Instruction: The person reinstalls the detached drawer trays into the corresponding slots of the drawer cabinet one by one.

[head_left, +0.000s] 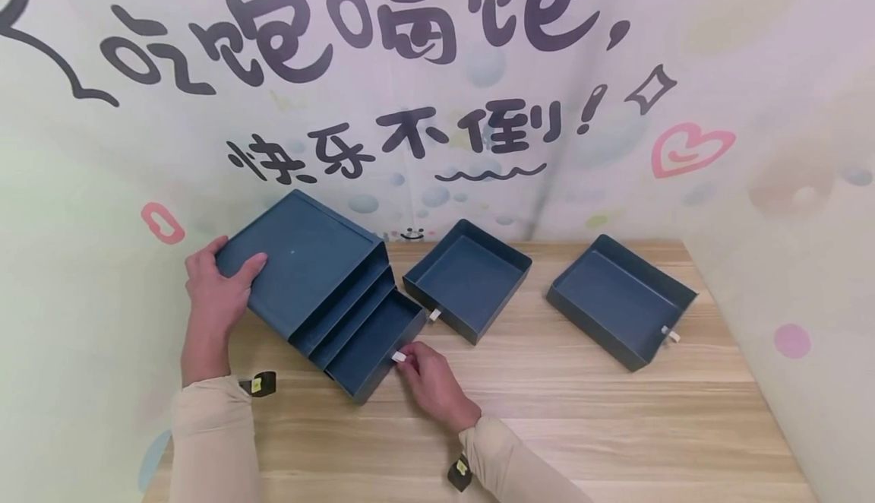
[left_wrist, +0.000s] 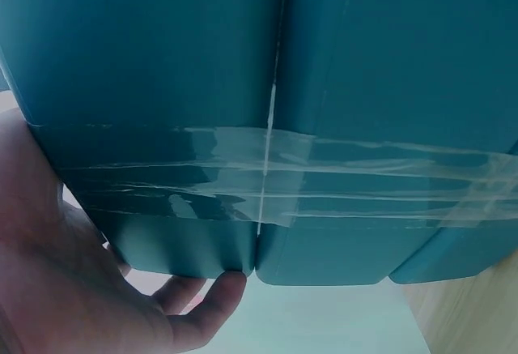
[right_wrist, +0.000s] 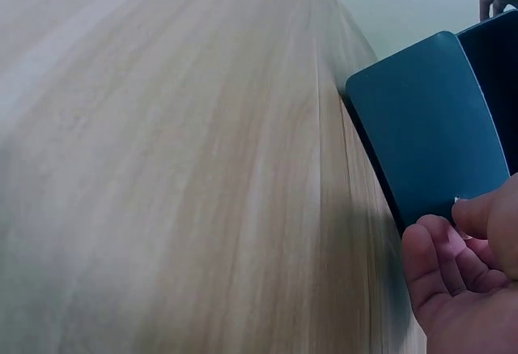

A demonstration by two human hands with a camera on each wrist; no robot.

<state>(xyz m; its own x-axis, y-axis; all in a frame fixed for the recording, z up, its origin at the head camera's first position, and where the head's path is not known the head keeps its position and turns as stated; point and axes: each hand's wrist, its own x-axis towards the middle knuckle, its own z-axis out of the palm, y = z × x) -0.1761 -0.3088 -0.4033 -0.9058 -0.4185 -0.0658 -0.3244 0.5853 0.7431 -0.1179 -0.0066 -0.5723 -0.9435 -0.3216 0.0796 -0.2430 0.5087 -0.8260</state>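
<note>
A blue drawer cabinet (head_left: 301, 260) stands angled at the left of the table, its two upper slots without drawers. My left hand (head_left: 219, 284) grips its back left edge, thumb on the top; in the left wrist view the fingers of this hand (left_wrist: 105, 289) bend round the edge, and clear tape (left_wrist: 275, 172) crosses the cabinet's side. The bottom drawer (head_left: 376, 343) is partly pulled out. At its front, my right hand (head_left: 437, 385) pinches the small white pull tab (head_left: 399, 357) between thumb and fingers; the right wrist view shows this hand (right_wrist: 469, 281) against the drawer front (right_wrist: 429, 127).
Right of the cabinet, a blue drawer (head_left: 468, 279) with a white tab lies on the wooden table (head_left: 547, 427). Another blue drawer (head_left: 618, 298) lies farther right, also tabbed. A white printed backdrop (head_left: 424, 108) stands behind the table.
</note>
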